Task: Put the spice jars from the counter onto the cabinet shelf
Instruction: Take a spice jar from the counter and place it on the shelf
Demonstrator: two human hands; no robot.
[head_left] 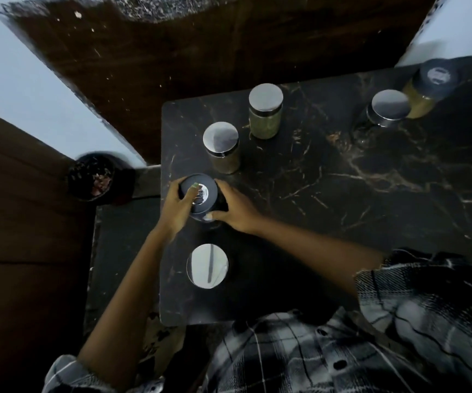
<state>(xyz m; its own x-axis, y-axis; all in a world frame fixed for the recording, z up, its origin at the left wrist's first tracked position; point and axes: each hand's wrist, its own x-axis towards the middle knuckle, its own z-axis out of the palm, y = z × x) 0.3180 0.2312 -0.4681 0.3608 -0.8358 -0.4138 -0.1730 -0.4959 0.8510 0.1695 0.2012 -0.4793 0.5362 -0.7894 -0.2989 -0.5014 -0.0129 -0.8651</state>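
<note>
A dark-lidded jar (203, 191) stands near the left edge of the black marble counter (328, 180). My left hand (176, 207) wraps its left side with a finger on the lid, and my right hand (233, 207) grips its right side. Just in front of it stands a jar with a silver lid (207, 265). Behind it are two silver-lidded jars of greenish spice (222, 146) (266, 109). At the back right stand another silver-lidded jar (389, 107) and a dark-lidded jar of yellow spice (427, 86).
A dark wooden panel (172, 66) rises behind the counter. A brown wooden surface (16, 222) fills the left. Between them, below counter level, sits a dark round container (93, 177) with reddish bits inside. My plaid shirt (371, 350) covers the bottom right.
</note>
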